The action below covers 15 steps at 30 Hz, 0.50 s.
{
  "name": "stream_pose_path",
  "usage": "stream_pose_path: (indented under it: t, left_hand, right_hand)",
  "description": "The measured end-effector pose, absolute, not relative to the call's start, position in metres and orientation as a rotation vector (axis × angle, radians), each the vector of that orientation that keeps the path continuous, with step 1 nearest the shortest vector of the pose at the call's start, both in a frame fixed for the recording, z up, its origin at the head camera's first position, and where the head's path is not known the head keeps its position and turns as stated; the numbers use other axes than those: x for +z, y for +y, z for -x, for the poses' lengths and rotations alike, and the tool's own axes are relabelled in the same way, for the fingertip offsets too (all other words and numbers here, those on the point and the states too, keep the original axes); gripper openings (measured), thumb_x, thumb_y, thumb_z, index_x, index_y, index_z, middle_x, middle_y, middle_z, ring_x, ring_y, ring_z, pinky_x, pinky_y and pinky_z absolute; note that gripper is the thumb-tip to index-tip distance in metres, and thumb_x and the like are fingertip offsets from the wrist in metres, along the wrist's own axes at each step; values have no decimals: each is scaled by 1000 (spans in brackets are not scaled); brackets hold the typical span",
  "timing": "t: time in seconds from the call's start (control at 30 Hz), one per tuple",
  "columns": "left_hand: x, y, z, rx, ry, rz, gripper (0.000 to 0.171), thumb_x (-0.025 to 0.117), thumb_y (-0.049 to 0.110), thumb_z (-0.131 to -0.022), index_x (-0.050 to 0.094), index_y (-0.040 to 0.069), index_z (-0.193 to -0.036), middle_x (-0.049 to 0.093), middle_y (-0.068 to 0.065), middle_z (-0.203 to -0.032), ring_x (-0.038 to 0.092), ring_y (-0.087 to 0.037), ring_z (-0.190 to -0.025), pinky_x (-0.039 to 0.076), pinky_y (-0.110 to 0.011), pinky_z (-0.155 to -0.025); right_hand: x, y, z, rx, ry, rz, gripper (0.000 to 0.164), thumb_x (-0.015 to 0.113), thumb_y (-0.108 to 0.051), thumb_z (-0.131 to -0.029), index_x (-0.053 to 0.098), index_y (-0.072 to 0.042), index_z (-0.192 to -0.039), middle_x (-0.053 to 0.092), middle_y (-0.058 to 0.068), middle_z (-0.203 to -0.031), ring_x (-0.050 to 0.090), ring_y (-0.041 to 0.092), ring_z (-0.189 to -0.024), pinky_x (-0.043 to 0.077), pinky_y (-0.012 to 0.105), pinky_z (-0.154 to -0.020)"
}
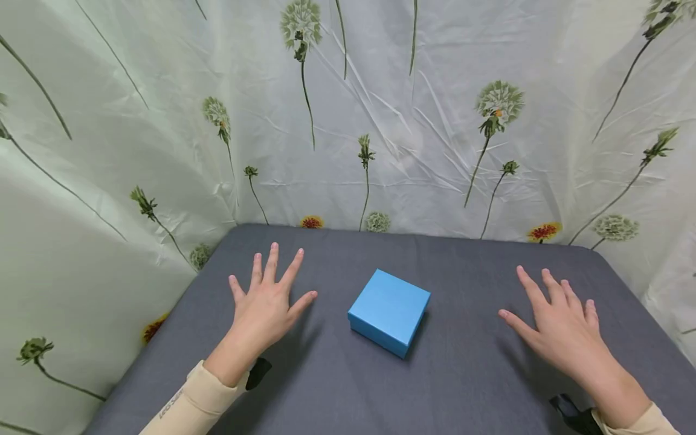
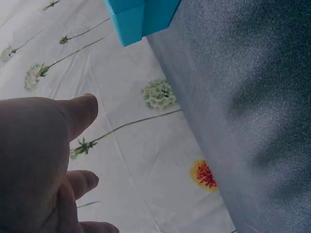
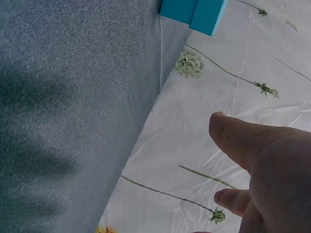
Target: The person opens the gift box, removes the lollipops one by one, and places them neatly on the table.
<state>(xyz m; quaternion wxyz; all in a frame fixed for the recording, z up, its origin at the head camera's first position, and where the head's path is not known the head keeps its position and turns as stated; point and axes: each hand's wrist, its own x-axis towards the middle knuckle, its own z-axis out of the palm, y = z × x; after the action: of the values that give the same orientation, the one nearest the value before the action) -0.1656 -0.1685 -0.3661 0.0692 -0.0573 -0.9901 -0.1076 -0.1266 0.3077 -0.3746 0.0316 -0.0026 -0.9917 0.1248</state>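
A blue square box [image 1: 389,307] with its lid on sits near the middle of the grey cloth-covered table [image 1: 457,386]. To its left, my left hand [image 1: 264,312] hovers above the cloth with fingers spread, holding nothing. My right hand [image 1: 568,332] hovers on the other side, farther from the box, its fingers also spread. Neither hand touches the box. Part of the box [image 2: 143,19] shows at the top of the left wrist view, past the thumb. In the right wrist view, a corner of the box [image 3: 194,13] appears at the top edge.
A white curtain [image 1: 391,121] printed with dandelions and flowers hangs behind the table and along its sides. The table's far edge runs just beyond the box and the fingertips. Dark straps are on both wrists, by the beige sleeves [image 1: 198,399].
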Motion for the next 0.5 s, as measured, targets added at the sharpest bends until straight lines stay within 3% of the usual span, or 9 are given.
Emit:
stream_pose_path:
  t: [0.3,0.4,0.5]
  left_hand:
    - [-367,-162,164,-349,-2976,179,86,62,64,-103,20,36,-172,11,-18,-181,19,-48,-165,16,-90,-117]
    - [-368,-160,164,-358,-2951,210,86,65,60,-102,23,34,-172,22,-21,-178,33,-48,-160,25,-87,-117]
    - [-371,-156,163,-388,-2922,255,85,69,56,-102,27,30,-172,40,-25,-169,54,-48,-144,43,-78,-111]
  right_hand:
    - [-374,303,129,424,-3030,-34,94,59,-64,-105,16,-16,-173,19,43,-168,20,72,-147,12,92,-109]
    - [-375,300,131,425,-3010,-76,92,62,-60,-104,20,-15,-172,25,43,-166,28,70,-144,19,91,-108]
    - [-375,296,134,427,-2991,-128,91,66,-55,-104,24,-11,-171,34,43,-162,40,70,-137,32,87,-102]
